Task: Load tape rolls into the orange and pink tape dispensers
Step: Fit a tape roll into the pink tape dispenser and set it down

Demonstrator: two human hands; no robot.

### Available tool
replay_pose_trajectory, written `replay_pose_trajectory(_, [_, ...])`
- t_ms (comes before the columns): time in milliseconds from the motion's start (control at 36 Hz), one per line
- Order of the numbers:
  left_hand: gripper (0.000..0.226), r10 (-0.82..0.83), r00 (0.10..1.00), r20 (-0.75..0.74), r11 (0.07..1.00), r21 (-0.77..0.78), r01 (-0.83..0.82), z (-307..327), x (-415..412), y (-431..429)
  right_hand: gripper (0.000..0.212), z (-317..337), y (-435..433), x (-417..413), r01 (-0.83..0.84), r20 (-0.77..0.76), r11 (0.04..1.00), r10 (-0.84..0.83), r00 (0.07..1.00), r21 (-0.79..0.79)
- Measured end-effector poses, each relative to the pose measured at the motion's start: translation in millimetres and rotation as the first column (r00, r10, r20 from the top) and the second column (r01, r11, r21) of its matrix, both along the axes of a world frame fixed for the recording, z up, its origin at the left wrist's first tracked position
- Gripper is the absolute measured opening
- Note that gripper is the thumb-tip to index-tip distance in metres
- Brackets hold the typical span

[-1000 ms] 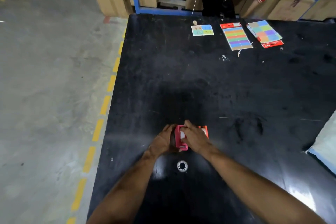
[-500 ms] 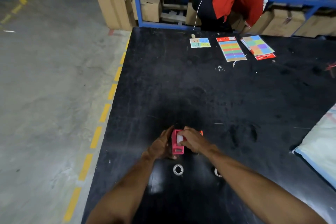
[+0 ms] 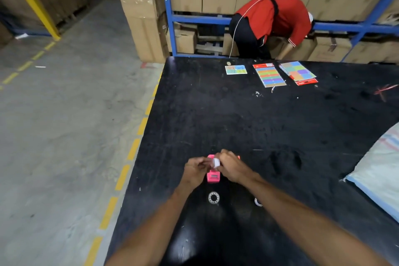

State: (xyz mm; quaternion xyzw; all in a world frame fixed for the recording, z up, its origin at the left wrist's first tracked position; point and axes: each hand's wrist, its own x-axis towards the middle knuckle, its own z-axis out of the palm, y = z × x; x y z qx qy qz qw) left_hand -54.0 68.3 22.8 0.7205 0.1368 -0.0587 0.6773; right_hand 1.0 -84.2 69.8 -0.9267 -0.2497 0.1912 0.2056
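Pink tape dispenser [image 3: 213,176], label unreadable

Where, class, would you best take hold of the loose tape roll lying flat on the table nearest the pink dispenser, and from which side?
Pinch the tape roll across its rim, or one finger through its open centre, coming from above: it lies flat on the black table, apart from the pink dispenser.

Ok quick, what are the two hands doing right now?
Left hand: closed, pinching at the tape roll over the pink dispenser.
Right hand: closed, holding the tape roll.
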Motion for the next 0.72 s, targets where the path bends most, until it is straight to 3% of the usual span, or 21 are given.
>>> replay_pose_trajectory(83, [0.036, 0.009, 1.0, 0.006, 1.0, -0.007, -0.009, 5.0, -6.4, -2.1, 0.017, 3.3, -3.0, -6.2, 0.005, 0.011, 1.0, -0.005, 1.0, 0.005])
replay_pose_trajectory(194, [0.014, 0.007, 1.0, 0.012, 1.0, 0.014, -0.008, 9.3, -13.3, -2.7, 0.021, 7.0, -10.7, -15.3, 0.042, 0.023, 0.996, -0.044, 0.999, 0.083])
replay_pose_trajectory(333, [0.019, -0.003, 1.0, -0.008, 1.0, -0.006, 0.003, 6.1, -22.0, 2.3, 0.024, -4.2, -29.4, -29.2, 0.107, -0.017, 0.983, -0.106, 0.994, 0.148])
replay_pose_trajectory(528, [0.02, 0.013, 0.999, -0.051, 0.999, -0.045, -0.015, -0.8, -28.5, 7.5, 0.01, -33.2, -55.6, -55.5, 0.091, -0.143, 0.994, -0.099, 0.985, -0.061])
replay_pose_trajectory(722, [0.021, -0.022, 0.998, -0.05, 0.998, -0.053, 0.019, 0.3, -30.3, 9.6, 0.037, -76.3, -61.4, -80.7, 0.094, -0.129, 0.977, -0.12, 0.984, -0.189])
